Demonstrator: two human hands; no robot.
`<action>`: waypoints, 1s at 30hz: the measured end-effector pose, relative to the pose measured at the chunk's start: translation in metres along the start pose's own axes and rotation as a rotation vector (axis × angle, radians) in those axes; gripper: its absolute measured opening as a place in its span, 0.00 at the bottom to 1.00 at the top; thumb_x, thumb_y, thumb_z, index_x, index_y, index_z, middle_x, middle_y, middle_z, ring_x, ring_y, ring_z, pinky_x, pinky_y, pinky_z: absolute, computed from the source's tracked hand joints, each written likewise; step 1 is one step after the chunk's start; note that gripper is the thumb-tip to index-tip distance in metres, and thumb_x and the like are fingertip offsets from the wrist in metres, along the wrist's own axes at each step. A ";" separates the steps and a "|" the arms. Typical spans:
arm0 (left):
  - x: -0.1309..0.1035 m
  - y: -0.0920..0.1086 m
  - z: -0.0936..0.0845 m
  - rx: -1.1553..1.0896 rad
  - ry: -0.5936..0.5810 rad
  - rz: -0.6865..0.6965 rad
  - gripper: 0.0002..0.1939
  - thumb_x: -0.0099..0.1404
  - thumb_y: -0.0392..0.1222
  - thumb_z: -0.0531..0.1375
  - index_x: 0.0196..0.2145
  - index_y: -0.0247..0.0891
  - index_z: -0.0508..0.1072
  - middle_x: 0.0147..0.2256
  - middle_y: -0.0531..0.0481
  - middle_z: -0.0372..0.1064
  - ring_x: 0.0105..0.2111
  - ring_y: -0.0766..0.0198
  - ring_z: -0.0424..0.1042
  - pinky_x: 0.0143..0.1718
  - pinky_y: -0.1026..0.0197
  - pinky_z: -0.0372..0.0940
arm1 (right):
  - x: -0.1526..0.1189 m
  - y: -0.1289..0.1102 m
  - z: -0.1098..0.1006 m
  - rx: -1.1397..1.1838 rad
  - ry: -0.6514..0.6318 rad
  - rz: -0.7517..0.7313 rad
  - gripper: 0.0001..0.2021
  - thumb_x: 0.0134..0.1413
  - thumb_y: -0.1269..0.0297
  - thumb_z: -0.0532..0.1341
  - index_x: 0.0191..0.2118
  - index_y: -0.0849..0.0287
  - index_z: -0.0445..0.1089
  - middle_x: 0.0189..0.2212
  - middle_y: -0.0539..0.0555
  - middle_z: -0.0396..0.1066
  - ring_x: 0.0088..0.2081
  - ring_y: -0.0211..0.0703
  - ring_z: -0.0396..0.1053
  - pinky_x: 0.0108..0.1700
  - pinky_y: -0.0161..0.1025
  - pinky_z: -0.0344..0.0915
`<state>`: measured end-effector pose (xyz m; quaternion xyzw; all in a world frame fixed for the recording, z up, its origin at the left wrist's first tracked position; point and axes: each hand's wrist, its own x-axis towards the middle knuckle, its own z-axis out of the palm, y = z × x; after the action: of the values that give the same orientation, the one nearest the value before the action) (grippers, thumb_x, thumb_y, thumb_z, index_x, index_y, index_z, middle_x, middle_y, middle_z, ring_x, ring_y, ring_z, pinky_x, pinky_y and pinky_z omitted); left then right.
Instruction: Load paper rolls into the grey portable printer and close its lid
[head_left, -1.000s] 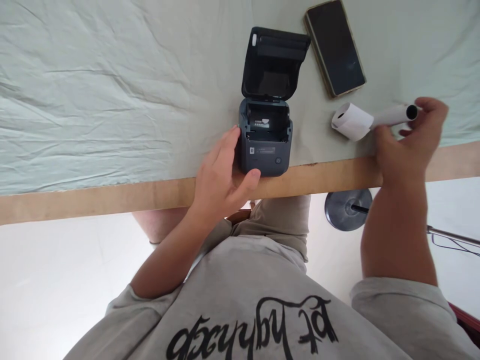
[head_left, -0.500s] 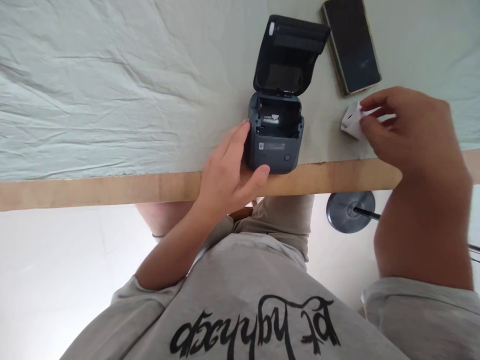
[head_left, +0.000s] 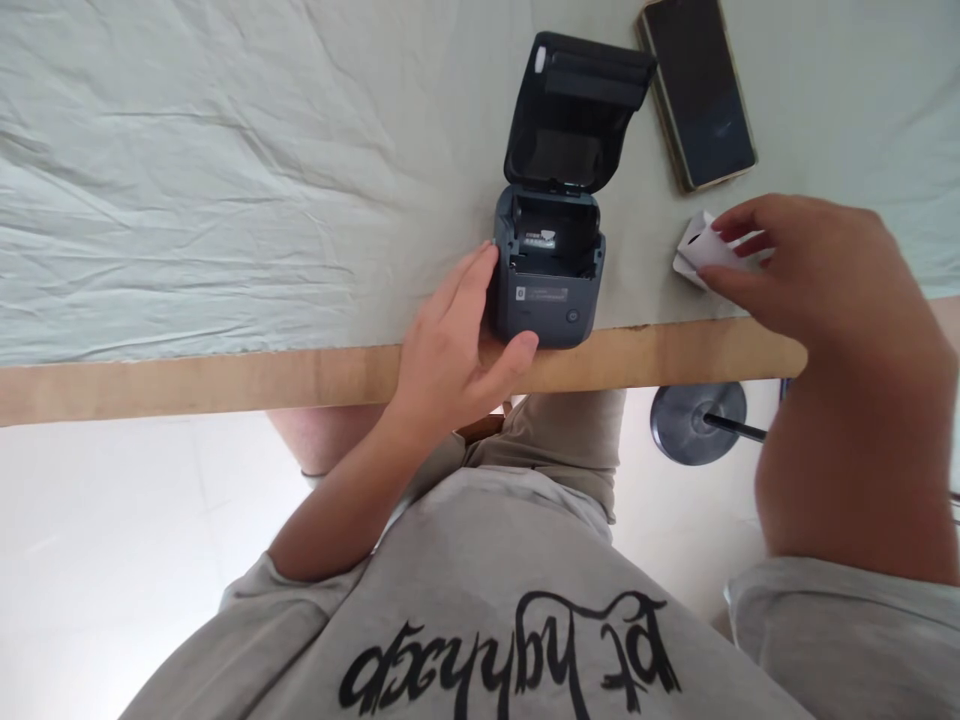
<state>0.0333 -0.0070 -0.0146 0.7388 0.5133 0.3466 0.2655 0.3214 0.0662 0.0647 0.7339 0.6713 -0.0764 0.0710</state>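
A dark blue-grey portable label printer (head_left: 547,310) stands at the table's front edge with its black lid (head_left: 570,120) swung up and its bay exposed. Inside the bay a small white label shows on the black wall. My left hand (head_left: 457,345) rests along the printer's left side, fingers stretched against it and thumb apart near its front corner. To the right, my right hand (head_left: 795,265) pinches a small white paper roll (head_left: 701,250) between thumb and fingers. A dark hole shows in the roll's end, and its far side is hidden by the fingers.
A black-screened smartphone (head_left: 701,95) lies at the back right, close to the printer's lid. Wrinkled pale green cloth (head_left: 225,180) covers the table, whose bare wooden edge (head_left: 187,388) runs along the front. A round black stand base (head_left: 694,425) is on the floor below.
My right hand has shifted slightly left and down with the paper roll, which has turned a little. My left hand and the printer stay in place.
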 end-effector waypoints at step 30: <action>0.000 -0.004 0.002 -0.025 0.026 0.058 0.33 0.72 0.61 0.52 0.65 0.37 0.57 0.64 0.33 0.62 0.64 0.47 0.65 0.62 0.47 0.65 | -0.020 0.010 0.053 0.471 0.347 -0.437 0.23 0.39 0.68 0.62 0.47 0.57 0.72 0.42 0.57 0.77 0.42 0.51 0.76 0.44 0.50 0.72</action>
<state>0.0326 -0.0058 -0.0189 0.7456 0.4905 0.3702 0.2578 0.3288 0.0345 0.0173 0.5715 0.7782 -0.1167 -0.2330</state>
